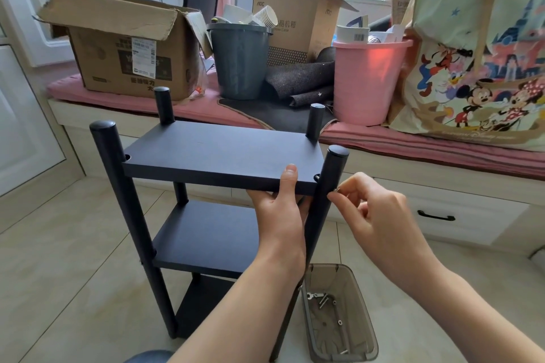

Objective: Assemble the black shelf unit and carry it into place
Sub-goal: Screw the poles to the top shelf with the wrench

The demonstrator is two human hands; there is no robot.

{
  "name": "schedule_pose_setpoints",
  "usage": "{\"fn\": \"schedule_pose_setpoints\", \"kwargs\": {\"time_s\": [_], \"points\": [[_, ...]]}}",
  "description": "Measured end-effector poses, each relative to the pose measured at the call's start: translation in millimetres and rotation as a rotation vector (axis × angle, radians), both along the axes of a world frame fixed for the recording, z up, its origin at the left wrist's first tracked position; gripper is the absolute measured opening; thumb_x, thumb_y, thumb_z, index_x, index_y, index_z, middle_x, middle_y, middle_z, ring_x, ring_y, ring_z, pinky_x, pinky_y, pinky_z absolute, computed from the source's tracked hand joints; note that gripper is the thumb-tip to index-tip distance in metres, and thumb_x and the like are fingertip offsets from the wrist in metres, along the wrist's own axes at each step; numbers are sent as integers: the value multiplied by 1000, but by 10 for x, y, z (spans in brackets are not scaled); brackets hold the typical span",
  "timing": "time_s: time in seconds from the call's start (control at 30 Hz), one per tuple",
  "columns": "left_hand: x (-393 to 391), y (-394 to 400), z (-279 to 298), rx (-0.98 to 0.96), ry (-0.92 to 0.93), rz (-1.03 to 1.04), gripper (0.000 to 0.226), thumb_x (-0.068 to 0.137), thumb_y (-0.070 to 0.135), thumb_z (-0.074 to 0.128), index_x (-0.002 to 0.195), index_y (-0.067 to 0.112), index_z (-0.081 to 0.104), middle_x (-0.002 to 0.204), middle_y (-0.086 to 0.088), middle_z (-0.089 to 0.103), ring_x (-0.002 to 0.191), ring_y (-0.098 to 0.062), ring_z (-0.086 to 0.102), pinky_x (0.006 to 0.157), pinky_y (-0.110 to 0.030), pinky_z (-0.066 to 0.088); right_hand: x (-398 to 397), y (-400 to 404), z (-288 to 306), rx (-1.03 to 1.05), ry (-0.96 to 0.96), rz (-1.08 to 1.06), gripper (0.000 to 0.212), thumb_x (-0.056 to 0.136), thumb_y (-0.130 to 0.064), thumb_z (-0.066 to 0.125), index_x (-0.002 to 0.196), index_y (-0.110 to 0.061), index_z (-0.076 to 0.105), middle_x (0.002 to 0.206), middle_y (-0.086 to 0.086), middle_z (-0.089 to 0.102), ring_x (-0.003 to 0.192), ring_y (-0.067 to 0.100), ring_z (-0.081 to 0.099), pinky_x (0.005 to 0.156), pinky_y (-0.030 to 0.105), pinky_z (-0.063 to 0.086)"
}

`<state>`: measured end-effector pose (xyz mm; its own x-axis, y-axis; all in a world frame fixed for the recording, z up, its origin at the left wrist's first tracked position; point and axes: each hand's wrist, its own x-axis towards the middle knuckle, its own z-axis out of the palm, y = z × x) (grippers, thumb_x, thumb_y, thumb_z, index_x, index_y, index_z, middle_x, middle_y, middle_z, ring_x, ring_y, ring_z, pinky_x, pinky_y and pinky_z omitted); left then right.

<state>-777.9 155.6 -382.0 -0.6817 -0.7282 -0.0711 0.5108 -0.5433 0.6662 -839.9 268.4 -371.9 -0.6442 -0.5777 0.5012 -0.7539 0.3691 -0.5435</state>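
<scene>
The black shelf unit (206, 156) stands upright on the tiled floor, with three boards between four round posts. My left hand (280, 209) grips the front edge of the top board near its right corner, thumb on top and fingers underneath. My right hand (380, 215) pinches a small silver screw (338, 191) against the outer side of the front right post (327, 194), level with the top board.
A translucent grey tray (365, 336) with several screws and a small wrench sits on the floor right of the shelf. Behind runs a window bench (442, 191) with a pink cushion, cardboard boxes (124, 44), a grey bin (240, 59), a pink bucket (365, 79) and a cartoon bag (483, 53).
</scene>
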Motion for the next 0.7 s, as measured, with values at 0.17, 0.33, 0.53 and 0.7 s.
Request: {"fn": "schedule_pose_setpoints", "kwargs": {"time_s": [0.17,0.33,0.53,0.7], "points": [[1,-18,-33,40,2,-20,32,98,20,62,128,29,51,116,-4,71,90,-14,75,67,-23,59,-4,10,28,-101,-49,-25,19,85,-39,71,91,-24,60,61,-7,53,47,8,46,53,19,35],[1,-35,-34,62,16,-43,42,97,15,62,137,18,49,111,-5,71,88,-17,74,70,-25,59,2,-20,38,-193,-153,22,16,83,-29,75,81,-20,62,71,-14,59,45,11,47,49,21,39],[17,-55,-32,18,2,-39,40,96,17,63,134,28,51,101,1,74,92,-18,75,72,-29,60,-12,-23,47,-201,-205,43,16,83,-28,76,79,-22,61,71,-12,61,46,14,57,49,27,47],[18,-69,-9,6,7,-50,32,97,19,62,127,28,55,99,2,75,95,-20,74,69,-29,60,-5,-6,47,-198,-215,65,15,85,-24,75,80,-23,61,74,-9,63,46,15,60,50,34,51]]}}
